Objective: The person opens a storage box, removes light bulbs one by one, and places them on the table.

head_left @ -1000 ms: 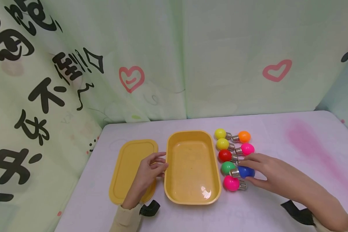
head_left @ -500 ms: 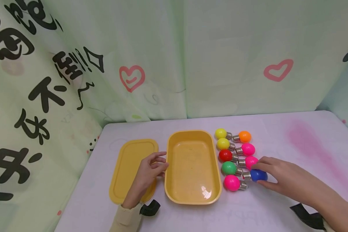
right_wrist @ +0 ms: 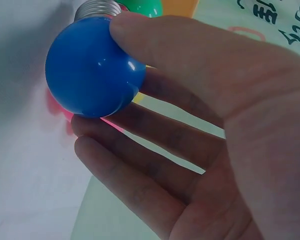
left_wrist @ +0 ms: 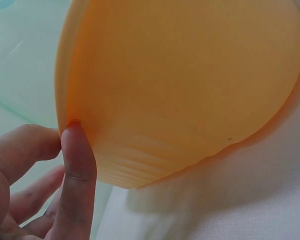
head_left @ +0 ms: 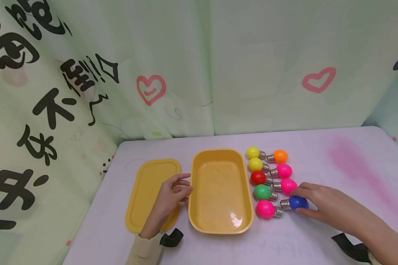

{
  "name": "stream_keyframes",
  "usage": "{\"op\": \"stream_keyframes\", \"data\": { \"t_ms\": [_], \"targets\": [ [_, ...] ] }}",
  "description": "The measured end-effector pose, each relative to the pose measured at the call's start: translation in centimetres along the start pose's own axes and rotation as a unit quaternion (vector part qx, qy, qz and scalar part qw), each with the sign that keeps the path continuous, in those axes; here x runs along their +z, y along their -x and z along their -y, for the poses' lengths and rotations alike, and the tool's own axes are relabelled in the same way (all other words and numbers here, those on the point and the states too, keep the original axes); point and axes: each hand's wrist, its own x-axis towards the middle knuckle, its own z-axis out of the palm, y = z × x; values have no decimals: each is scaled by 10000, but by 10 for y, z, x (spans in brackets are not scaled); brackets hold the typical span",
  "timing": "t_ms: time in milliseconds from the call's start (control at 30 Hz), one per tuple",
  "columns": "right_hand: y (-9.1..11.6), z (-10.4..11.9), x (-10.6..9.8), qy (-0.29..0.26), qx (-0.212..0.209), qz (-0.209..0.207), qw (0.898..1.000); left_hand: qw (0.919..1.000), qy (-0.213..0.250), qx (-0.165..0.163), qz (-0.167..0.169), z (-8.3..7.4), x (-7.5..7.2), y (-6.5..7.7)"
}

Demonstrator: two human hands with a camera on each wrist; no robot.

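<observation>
My right hand [head_left: 335, 204] holds a blue light bulb [head_left: 299, 202] between thumb and fingers at the near end of the right-hand column of bulbs. Its metal screw base points left, toward the pink bulb [head_left: 265, 209] and green bulb [head_left: 262, 192]. The right wrist view shows the thumb on the blue bulb [right_wrist: 92, 70] near its base. Over the yellow lid [head_left: 149, 184], my left hand [head_left: 172, 195] pinches the left rim of a yellow plastic box [head_left: 222, 191]. In the left wrist view, thumb and finger meet at the rim of the box [left_wrist: 180, 90].
Right of the box, two columns of bulbs lie on the table [head_left: 335, 235]: yellow [head_left: 253, 152], red [head_left: 258, 177], orange [head_left: 280, 156], pink [head_left: 284, 170] and others. A printed curtain [head_left: 252, 73] hangs behind the table.
My right hand has moved right with the blue bulb, from over the green bulb to beside the near pink one. Another pink bulb has come into view. The left hand stays put.
</observation>
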Motion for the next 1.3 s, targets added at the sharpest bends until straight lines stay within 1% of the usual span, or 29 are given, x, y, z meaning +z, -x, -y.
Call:
{"op": "stream_keyframes", "data": {
  "t_ms": [233, 433, 567, 833, 1000, 1133, 1300],
  "targets": [
    [-2, -2, 5, -102, 85, 110, 9999, 10000, 63, 31, 45, -1, -1, 1],
    [-2, -3, 9, -142, 62, 55, 9999, 10000, 18, 56, 53, -1, 0, 2],
    [-2, -3, 11, -154, 44, -3, 9999, 10000, 44, 2, 52, -1, -1, 0],
    [-5, -5, 10, -108, 154, 45, 9998, 10000, 38, -56, 58, -1, 0, -3],
    [-7, -5, 7, -52, 196, 82, 9998, 10000, -2, -38, 34, -1, 0, -5],
    [-7, -2, 5, 77, 108, -192, 9997, 10000, -24, -25, -19, -1, -1, -5],
    [-6, 6, 0, 168, -35, -748, 9970, 9998, -182, 42, -35, -2, -2, -4]
  ]
}}
